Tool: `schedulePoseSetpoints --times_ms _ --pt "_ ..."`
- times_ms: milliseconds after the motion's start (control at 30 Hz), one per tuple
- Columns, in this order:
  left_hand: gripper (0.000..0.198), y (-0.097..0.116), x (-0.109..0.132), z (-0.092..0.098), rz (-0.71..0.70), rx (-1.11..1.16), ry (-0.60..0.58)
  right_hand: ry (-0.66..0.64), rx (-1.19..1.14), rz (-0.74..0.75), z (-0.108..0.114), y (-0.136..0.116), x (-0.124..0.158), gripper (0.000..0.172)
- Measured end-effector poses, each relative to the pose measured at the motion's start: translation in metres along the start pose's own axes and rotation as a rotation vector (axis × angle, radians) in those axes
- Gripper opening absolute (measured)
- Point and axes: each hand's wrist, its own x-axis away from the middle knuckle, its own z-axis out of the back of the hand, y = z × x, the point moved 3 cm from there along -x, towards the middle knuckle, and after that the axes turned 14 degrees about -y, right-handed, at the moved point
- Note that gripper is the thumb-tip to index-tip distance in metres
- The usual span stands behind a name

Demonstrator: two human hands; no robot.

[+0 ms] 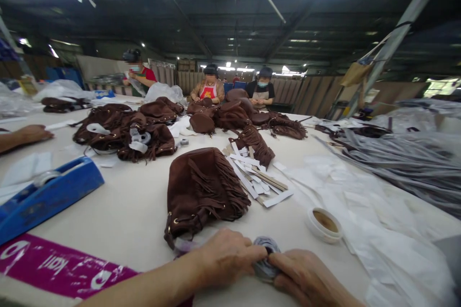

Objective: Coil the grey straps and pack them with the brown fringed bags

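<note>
Low in the head view, my left hand (227,255) and my right hand (304,271) pinch a grey coiled bundle (267,258) between them. The bundle looks like a rolled strip with a pale, shiny wrapping; its exact kind is unclear. Fingers of both hands meet over its dark centre and hide part of it. Just beyond my left hand lies a brown fringed bag (201,184), its eyelets towards me. A piece of clear plastic (184,245) shows between that bag and my left wrist.
A blue tape dispenser (68,184) and a purple printed sheet (61,268) are at left. A round tub (325,225) stands to the right, near white sheets (345,196) and grey strips (399,163). Card strips (257,177) and brown bags (144,124) lie farther back. Several co-workers sit beyond.
</note>
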Motion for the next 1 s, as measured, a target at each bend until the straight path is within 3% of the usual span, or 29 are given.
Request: schedulePoseSetpoints --times_ms 133,267,333,433,600,733,800,933,1000 --pt "0.007 0.001 -0.011 0.002 -0.066 -0.06 -0.049 -0.043 -0.015 -0.029 0.012 -0.006 -0.003 0.012" --pt "0.01 0.021 -0.025 -0.023 0.14 0.108 -0.076 -0.127 -0.007 -0.272 0.012 -0.019 -0.008 0.016" --pt "0.013 0.03 -0.024 -0.037 0.241 0.174 -0.125 -0.128 -0.035 -0.302 0.008 -0.026 -0.009 0.013" --pt "0.011 0.033 -0.011 -0.042 0.207 0.149 -0.117 -0.116 -0.091 -0.241 0.002 -0.03 -0.009 0.01" --pt "0.021 0.01 0.017 -0.013 -0.015 -0.001 0.0 -0.089 -0.04 0.034 0.007 -0.023 -0.006 0.006" --pt "0.006 0.005 0.012 -0.01 -0.041 -0.139 0.005 -0.032 -0.043 0.122 0.013 -0.018 -0.006 0.007" --pt "0.005 0.011 0.004 -0.018 -0.004 -0.133 0.019 -0.008 -0.045 0.067 0.009 -0.019 -0.009 0.008" --pt "0.005 0.021 0.0 -0.034 0.107 -0.049 0.034 0.003 -0.004 -0.183 -0.009 -0.024 -0.017 0.015" --pt "0.007 0.02 0.005 -0.033 0.102 -0.024 0.026 -0.007 -0.021 -0.207 -0.011 -0.027 -0.02 0.012"
